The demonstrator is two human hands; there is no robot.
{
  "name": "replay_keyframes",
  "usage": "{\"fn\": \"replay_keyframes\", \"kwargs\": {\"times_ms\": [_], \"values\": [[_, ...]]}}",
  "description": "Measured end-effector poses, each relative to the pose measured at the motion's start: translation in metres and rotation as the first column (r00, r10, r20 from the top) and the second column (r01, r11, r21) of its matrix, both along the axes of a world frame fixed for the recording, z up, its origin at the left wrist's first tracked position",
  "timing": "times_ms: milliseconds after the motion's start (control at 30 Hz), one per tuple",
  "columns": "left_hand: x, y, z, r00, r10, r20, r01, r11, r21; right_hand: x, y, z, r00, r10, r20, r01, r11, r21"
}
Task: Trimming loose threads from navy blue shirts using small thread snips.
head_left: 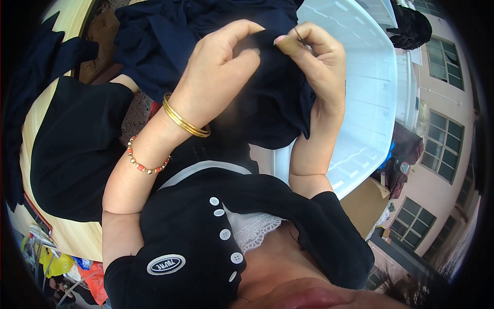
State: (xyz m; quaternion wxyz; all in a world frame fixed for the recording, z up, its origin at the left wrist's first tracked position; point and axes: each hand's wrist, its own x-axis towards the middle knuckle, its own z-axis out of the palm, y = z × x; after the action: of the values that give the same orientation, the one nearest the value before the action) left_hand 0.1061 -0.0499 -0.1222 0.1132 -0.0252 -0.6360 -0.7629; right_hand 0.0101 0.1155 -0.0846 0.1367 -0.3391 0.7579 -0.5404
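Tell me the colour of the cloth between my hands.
The cloth is very dark navy, clearest in the head view.

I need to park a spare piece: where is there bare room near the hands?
Bare: the pale wood-look surface at lower left, between the black cloth and the bright bags; and the pale-blue plastic surface, right of the right hand, though it may slope. Crowded: around the left hand, where dark navy cloth bunches.

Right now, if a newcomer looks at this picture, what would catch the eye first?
Probably the left hand and right hand, near each other at the dark cloth, upper centre. Gold bangles circle the left wrist, and a large pale tub lies right of the hands.
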Motion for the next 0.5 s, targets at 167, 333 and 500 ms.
{"fn": "replay_keyframes", "kwargs": {"times_ms": [167,333,500], "values": [[-0.002,0.001,-0.003,0.992,0.112,0.063,-0.077,0.909,-0.41,-0.004,-0.005,0.013,0.956,-0.156,-0.247,0.123,0.982,-0.141],[-0.003,0.003,0.001,0.996,0.054,0.066,-0.045,0.99,-0.135,-0.029,0.003,0.013,0.848,-0.357,-0.391,0.255,0.922,-0.29],[-0.001,-0.01,0.003,0.977,-0.169,0.127,0.102,0.903,0.418,-0.028,-0.007,0.001,0.781,-0.454,-0.429,0.381,0.891,-0.249]]}}
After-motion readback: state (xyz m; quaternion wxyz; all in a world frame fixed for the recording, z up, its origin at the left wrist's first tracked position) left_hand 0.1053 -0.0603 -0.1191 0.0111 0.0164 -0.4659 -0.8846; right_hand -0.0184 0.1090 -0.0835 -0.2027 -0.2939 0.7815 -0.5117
